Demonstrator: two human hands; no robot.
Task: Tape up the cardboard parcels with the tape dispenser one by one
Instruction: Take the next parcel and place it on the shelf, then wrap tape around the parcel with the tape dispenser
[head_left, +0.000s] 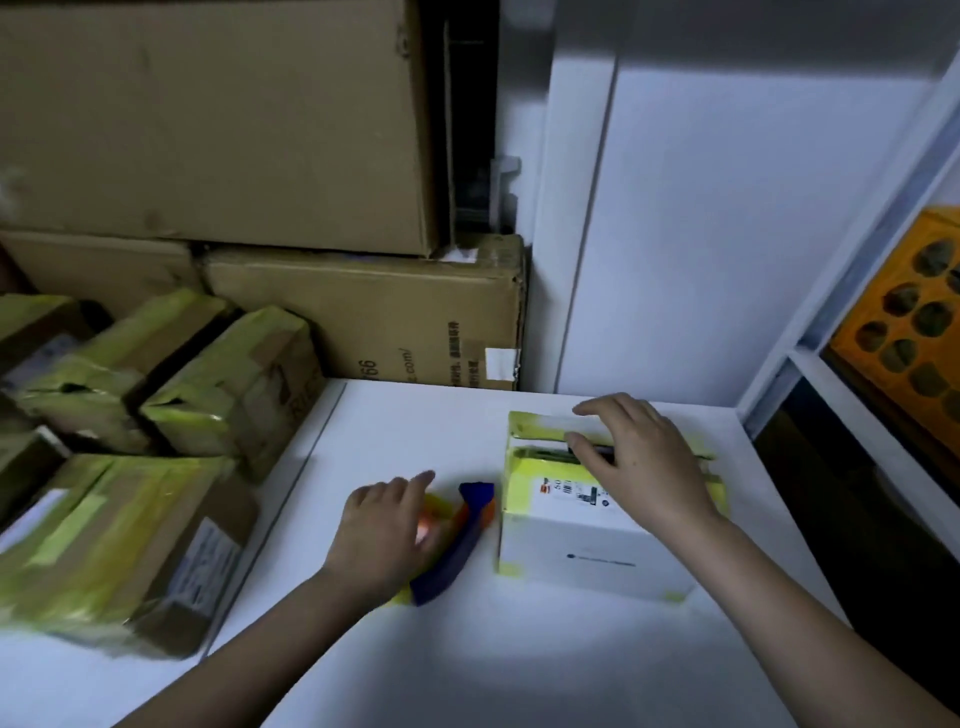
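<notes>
The table (467, 649) is smooth, matt white. The parcel (587, 545) on it is white cardboard edged in glossy yellow tape. The tape dispenser (457, 545) looks like blue and orange plastic. The stacked cartons (363, 317) are plain matt brown cardboard.

1. Dim overall on my feed, cool bluish cast; white table (519, 649) is the brightest surface.
2. Light seems to come from above and behind; soft shadow sits under the left hand (384, 535) and beside the parcel (587, 525).
3. No hard glare. Mild sheen on yellow tape of the stacked parcels (156, 395).
4. Motion blur heavy at left edge; those parcels smear, labels unreadable.
5. Left hand blurred, right hand (634, 457) sharper.
6. Wide-angle bend: shelf frame (852, 291) and wall panel (727, 208) lean at the right edge.
7. Lower right corner nearly black.
</notes>
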